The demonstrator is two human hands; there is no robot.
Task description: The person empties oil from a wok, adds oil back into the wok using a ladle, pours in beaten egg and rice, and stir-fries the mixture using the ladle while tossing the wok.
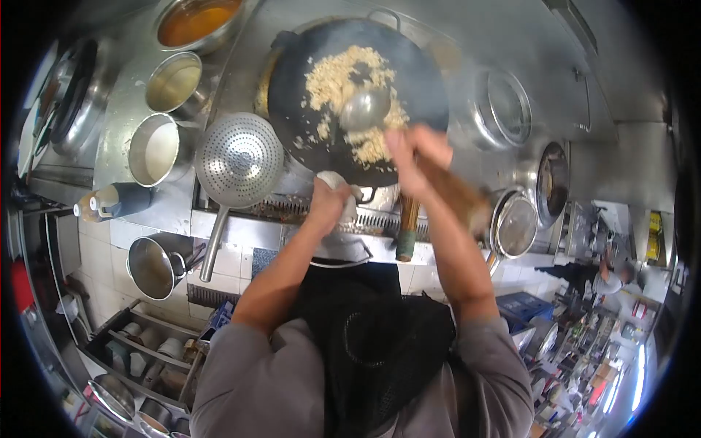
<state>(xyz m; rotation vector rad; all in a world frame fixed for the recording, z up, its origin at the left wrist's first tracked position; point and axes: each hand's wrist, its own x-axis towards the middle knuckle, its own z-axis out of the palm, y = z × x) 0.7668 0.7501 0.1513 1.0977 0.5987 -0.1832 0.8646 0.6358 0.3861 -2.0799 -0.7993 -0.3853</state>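
Observation:
A large black wok (431, 80) sits on the stove, with chopped pale food resembling fried rice (328, 80) spread over its bottom and steam above it. My left hand (332, 201) is closed around a folded white cloth (332, 179) at the wok's near rim. Whether it also grips the wok's handle under the cloth is hidden. In my right hand (420, 150) is a ladle (366, 109), held by its handle, which is smeared by motion. The ladle's round metal bowl rests in or just over the food.
Left of the wok lies a perforated strainer (241, 160), its handle over the counter edge. Metal pots (155, 150) and a bowl of orange liquid (198, 25) stand beyond it. A bamboo brush (407, 230) and a sieve (515, 225) are at right. Another person (610, 281) stands far right.

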